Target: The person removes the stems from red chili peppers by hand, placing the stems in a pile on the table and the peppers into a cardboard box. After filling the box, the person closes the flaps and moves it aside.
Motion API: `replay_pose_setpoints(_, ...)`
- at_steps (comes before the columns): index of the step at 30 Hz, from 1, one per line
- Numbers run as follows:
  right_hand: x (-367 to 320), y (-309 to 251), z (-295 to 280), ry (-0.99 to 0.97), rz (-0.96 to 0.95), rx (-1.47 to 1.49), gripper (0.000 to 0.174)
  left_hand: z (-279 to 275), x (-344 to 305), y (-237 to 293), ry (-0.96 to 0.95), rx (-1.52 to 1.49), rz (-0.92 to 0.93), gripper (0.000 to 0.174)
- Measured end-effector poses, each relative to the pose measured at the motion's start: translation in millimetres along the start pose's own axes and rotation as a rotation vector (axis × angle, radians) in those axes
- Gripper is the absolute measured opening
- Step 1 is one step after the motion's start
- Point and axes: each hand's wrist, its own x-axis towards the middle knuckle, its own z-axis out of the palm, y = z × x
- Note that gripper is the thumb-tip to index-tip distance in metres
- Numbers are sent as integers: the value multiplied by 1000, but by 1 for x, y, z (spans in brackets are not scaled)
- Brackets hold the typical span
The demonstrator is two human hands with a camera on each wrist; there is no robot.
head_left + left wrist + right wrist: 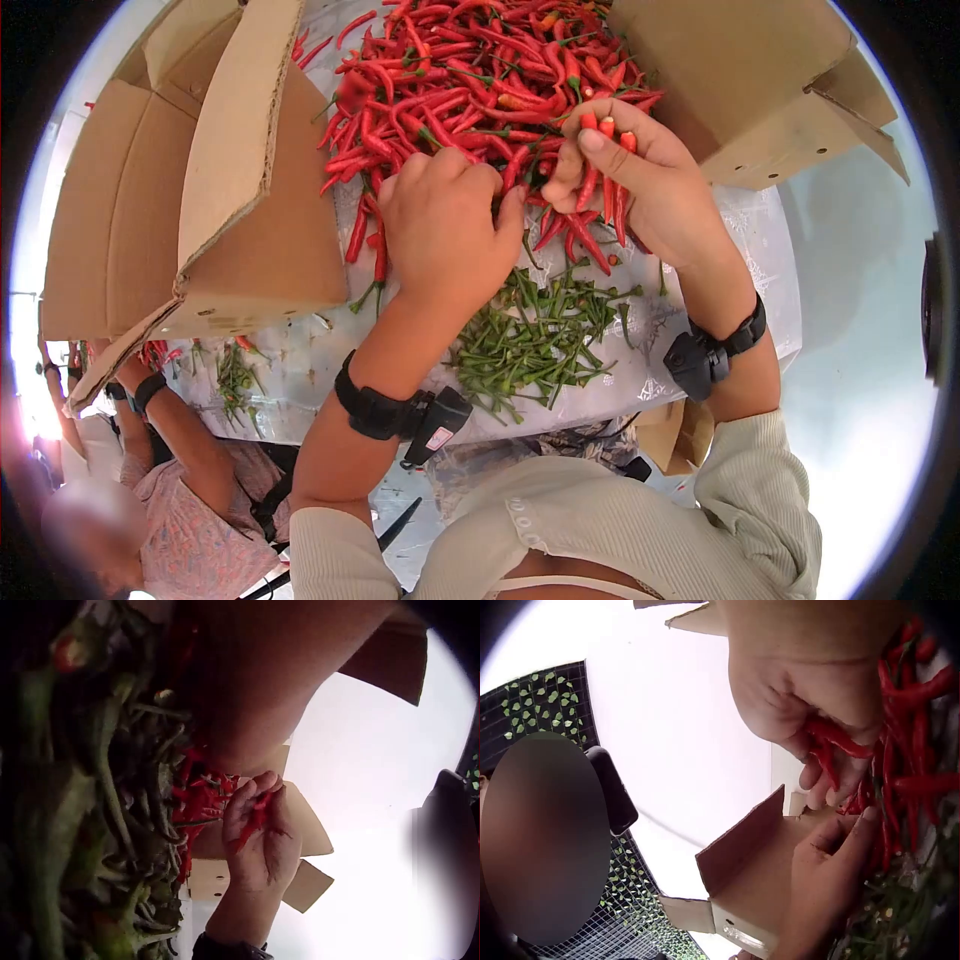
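A large heap of red chilli peppers (450,90) covers the far part of the table. At its near edge, my left hand (440,225) has its fingers curled down, with thumb and forefinger closed at a red chilli pepper (513,168); its other fingertips are hidden. Beside it, my right hand (660,190) is turned partly palm up and holds several red chilli peppers (608,190) under the thumb, their stemless ends showing. That bunch also shows inside the curled right hand (262,832) in the left wrist view. Below both hands lies a pile of green stems (540,345).
Open cardboard boxes flank the heap: one box (260,220) on the left, another box (720,90) at the upper right. A patterned plastic sheet (765,235) covers the table. Another person (200,490) sits at lower left, by a smaller pile of stems (235,378).
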Motion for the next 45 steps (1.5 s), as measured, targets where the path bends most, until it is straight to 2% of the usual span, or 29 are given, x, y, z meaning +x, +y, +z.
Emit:
replay_pose_setpoints(3, 3, 2, -10, -76, 52, -153, 20, -3, -2, -3, 53, -145, -57, 17)
replay_pose_setpoints(5, -1, -6, -5, -34, 150, -258, 25, -13, -3, 2, 109, -236, -84, 17)
replay_pose_setpoints(7, -7, -1, 7, 49, 26, -295, 28, -18, -7, 7, 142, -236, -51, 17)
replay_pose_setpoints(10, -8, 10, 15, -7, -42, -192, 24, -23, -13, 14, 120, -234, 50, 18)
replay_pose_setpoints(11, -8, 12, 15, -28, -62, -262, 21, -24, -14, 16, 101, -232, 91, 19)
replay_pose_setpoints(14, -12, 4, 16, -72, 21, -416, 19, -25, -15, 17, 111, -256, 117, 20)
replay_pose_setpoints(20, -7, 11, 9, -198, 96, -249, 20, -28, -15, 13, 65, -452, 152, 18)
replay_pose_setpoints(23, -12, -8, 11, -187, 147, -310, 20, -29, -16, 10, 211, -498, 98, 15)
replay_pose_setpoints(26, -13, -9, 12, -167, 112, -415, 20, -34, -11, 4, 296, -342, 95, 14)
replay_pose_setpoints(29, -8, 10, 7, -268, -82, -404, 19, -35, -12, -1, 228, -309, 140, 14)
replay_pose_setpoints(32, -10, 10, 8, -264, -89, -422, 18, -35, -12, -1, 223, -303, 115, 13)
replay_pose_setpoints(38, -17, -8, 16, -268, 47, -522, 15, -35, -11, -1, 210, -298, 117, 12)
replay_pose_setpoints(42, -17, -3, 16, -264, -169, -623, 15, -34, -10, -1, 183, -307, 154, 11)
replay_pose_setpoints(44, -14, 4, 11, -282, -302, -676, 13, -33, -12, -1, 128, -395, 79, 10)
replay_pose_setpoints(45, -13, 3, 11, -291, -294, -678, 14, -33, -12, -1, 102, -439, 41, 10)
